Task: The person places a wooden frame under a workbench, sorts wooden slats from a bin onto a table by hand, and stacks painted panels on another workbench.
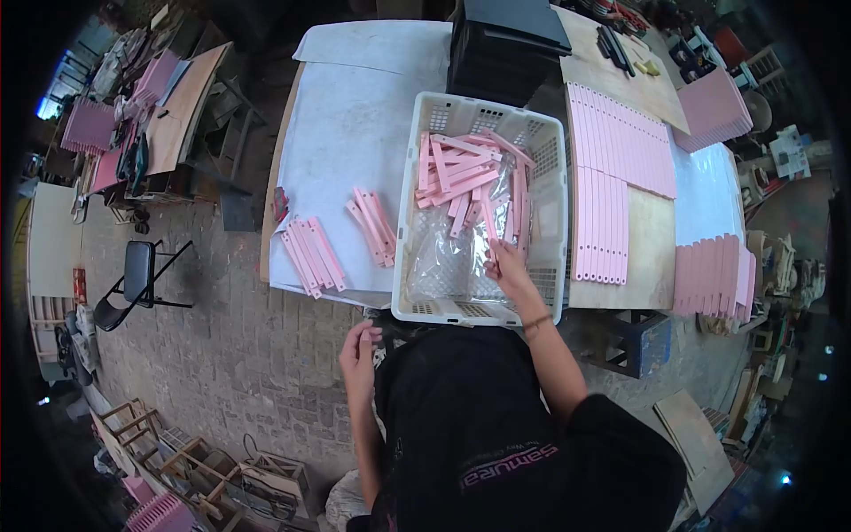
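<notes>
Head view; right hand [507, 268], holding pink strip [488, 219]

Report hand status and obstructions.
Right hand gripping pink strip, inside white basket. Left hand empty, outside. Crisscrossed loose strips and clear plastic nearby.

Basket walls [551, 195] around right fingers [496, 252]

Strips [456, 173] — inside basket [402, 257] — on table [341, 115]
</notes>
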Available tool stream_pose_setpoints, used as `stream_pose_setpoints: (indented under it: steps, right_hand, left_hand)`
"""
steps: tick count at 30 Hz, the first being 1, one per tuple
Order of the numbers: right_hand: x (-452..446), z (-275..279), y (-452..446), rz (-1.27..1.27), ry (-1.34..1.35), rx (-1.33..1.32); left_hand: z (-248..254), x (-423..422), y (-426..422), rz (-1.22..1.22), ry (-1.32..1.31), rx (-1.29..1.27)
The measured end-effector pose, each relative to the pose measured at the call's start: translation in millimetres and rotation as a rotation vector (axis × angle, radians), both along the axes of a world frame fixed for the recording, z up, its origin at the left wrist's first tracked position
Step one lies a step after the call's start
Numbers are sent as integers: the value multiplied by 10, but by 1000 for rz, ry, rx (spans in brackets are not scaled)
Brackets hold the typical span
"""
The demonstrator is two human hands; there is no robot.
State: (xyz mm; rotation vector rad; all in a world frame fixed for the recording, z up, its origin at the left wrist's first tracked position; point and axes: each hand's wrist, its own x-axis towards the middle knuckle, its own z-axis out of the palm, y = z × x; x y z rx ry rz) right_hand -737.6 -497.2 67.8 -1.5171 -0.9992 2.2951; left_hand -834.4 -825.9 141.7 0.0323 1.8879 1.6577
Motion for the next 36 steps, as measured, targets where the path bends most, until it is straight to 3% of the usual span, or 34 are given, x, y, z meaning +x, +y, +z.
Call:
stream_pose_setpoints:
  steps: [3, 6, 10, 17, 20, 29, 32, 35, 36]
  right_hand:
    - [128, 790, -260, 140, 366, -144]
    - [107, 1309, -524, 290, 470, -177]
    - [128, 1295, -746, 369, 614, -317]
    - [95, 1316, -744, 320, 621, -379]
    - [75, 1281, -765, 416, 552, -313]
    - [-82, 1271, -894, 672, 379, 52]
    - [-105, 1191, -901, 1018, 93, 349]
    - [-54, 1118, -897, 907, 128, 675]
    - [-27, 1122, -869, 853, 116, 649]
  left_hand:
    - [286, -127, 440, -160, -29, 143]
    - [393, -144, 1071, -210, -61, 315]
    - [723, -186, 1620, -304, -130, 353]
    - [770, -161, 1709, -102, -279, 417]
    - [902, -175, 1708, 16, -308, 423]
    - [714, -294, 1530, 54, -192, 355]
    - [347, -433, 1429, 178, -70, 356]
    - [-24, -877, 1280, 218, 104, 171]
    - [-186, -1018, 1268, 228, 120, 150]
